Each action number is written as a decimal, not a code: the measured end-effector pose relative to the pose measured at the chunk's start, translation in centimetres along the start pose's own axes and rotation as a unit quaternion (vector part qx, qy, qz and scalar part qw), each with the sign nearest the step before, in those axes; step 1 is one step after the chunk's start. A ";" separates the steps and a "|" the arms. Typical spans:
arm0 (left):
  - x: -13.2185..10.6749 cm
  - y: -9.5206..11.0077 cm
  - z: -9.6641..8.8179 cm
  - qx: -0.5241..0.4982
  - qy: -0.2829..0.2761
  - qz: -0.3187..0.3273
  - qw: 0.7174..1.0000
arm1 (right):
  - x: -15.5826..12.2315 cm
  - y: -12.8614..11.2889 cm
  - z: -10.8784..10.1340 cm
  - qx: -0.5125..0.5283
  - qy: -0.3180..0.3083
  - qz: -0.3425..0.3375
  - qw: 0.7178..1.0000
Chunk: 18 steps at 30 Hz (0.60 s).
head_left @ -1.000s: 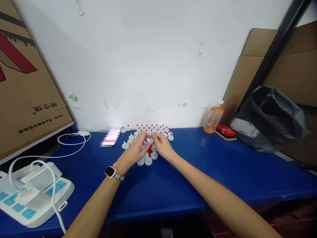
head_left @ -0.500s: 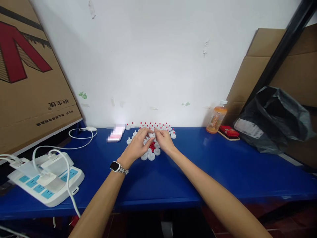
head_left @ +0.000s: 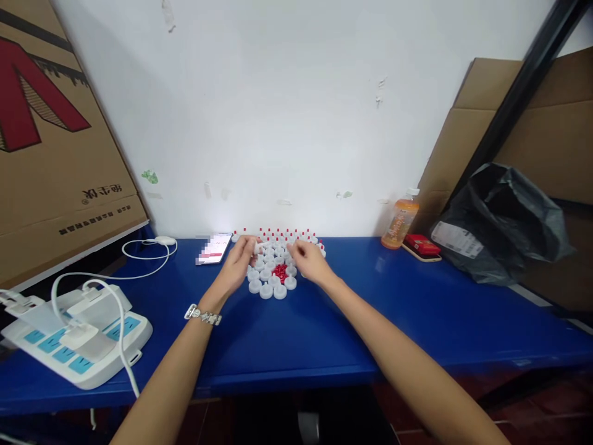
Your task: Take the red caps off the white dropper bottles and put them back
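Note:
On the blue table stand several white plastic nozzle caps [head_left: 280, 292], grouped close together between my hands. A small heap of red tips [head_left: 280, 272] lies among them. My left hand [head_left: 237, 262] is closed at the left of the group, pinching a white nozzle cap [head_left: 258, 248] whose spout points right. At the group's right side my right hand [head_left: 309, 261] has its fingers curled into a pinch; whatever is in them is too small to make out. Towards the wall, several white caps with red tips [head_left: 278, 234] stand upright in rows.
A phone [head_left: 215, 248] with a lit screen lies left of the caps. Further left is a white power strip [head_left: 97, 364] with plugs and cables. At right stand an orange drink bottle [head_left: 401, 221], a red box [head_left: 422, 244] on another phone, and a dark plastic bag [head_left: 500, 225].
My hands have moved apart, the left one going left with a nozzle cap in its fingers. More of the caps and the red heap now shows between them. The view has shifted slightly.

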State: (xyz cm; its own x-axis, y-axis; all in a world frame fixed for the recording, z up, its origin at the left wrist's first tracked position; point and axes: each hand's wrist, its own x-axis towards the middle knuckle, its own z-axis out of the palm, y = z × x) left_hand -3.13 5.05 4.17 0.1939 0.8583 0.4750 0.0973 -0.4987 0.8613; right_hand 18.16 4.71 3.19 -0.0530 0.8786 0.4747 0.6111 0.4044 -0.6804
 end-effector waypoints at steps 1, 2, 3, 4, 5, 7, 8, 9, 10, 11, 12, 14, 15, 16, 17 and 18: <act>-0.1 -0.1 0.0 0.026 -0.011 0.009 1.000 | -0.2 -0.2 0.2 -0.045 -0.031 -0.017 0.998; -0.2 -0.3 0.2 0.046 -0.022 0.018 0.999 | -0.4 -0.4 0.3 -0.080 -0.055 -0.027 0.995; -0.3 -0.4 0.3 0.060 -0.034 0.025 0.997 | -0.6 -0.6 0.4 -0.099 -0.071 -0.027 0.992; -0.4 -0.5 0.4 0.072 -0.042 0.029 0.996 | -0.6 -0.8 0.4 -0.099 -0.076 -0.022 0.992; -0.5 -0.6 0.5 0.084 -0.045 0.031 0.995 | -0.6 -0.9 0.3 -0.077 -0.075 -0.014 0.994; -0.7 -0.7 0.9 0.101 -0.043 0.030 0.993 | -0.6 -0.9 -0.1 0.019 -0.072 -0.001 0.997; -0.8 -0.6 1.1 0.105 -0.043 0.028 0.993 | -0.6 -0.9 -0.2 0.078 -0.071 0.001 0.994; -0.9 -0.5 1.4 0.106 -0.046 0.026 0.993 | -0.6 -0.9 -0.4 0.135 -0.072 0.001 0.988; -1.0 -0.3 1.7 0.106 -0.053 0.024 0.993 | -0.7 -0.9 -0.5 0.182 -0.073 -0.003 0.981; -1.2 -0.1 2.1 0.107 -0.063 0.022 0.992 | -0.8 -0.9 -0.5 0.218 -0.075 -0.006 0.973; -1.3 0.2 2.4 0.110 -0.071 0.022 0.991 | -1.0 -0.9 -0.5 0.244 -0.075 -0.007 0.967; -1.6 0.7 2.9 0.121 -0.080 0.030 0.989 | -1.4 -0.8 -0.8 0.269 -0.077 -0.004 0.960; -1.6 0.9 3.0 0.131 -0.083 0.037 0.987 | -1.6 -0.7 -1.1 0.264 -0.071 -0.002 0.962; -1.6 1.0 3.0 0.144 -0.086 0.045 0.985 | -1.9 -0.5 -1.5 0.244 -0.064 -0.001 0.968; -1.6 1.2 2.8 0.162 -0.086 0.052 0.982 | -2.1 -0.2 -1.9 0.209 -0.059 -0.004 0.976; -1.5 1.2 2.6 0.180 -0.081 0.057 0.979 | -2.4 0.0 -2.4 0.164 -0.062 -0.011 0.985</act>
State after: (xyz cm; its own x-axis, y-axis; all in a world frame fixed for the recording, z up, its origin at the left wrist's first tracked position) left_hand -0.78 2.84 4.04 0.3728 0.7788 0.5045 0.3983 -0.6254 0.6710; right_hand 20.19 2.01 3.34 -0.1706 0.8850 0.4332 0.3227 0.4656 -0.8241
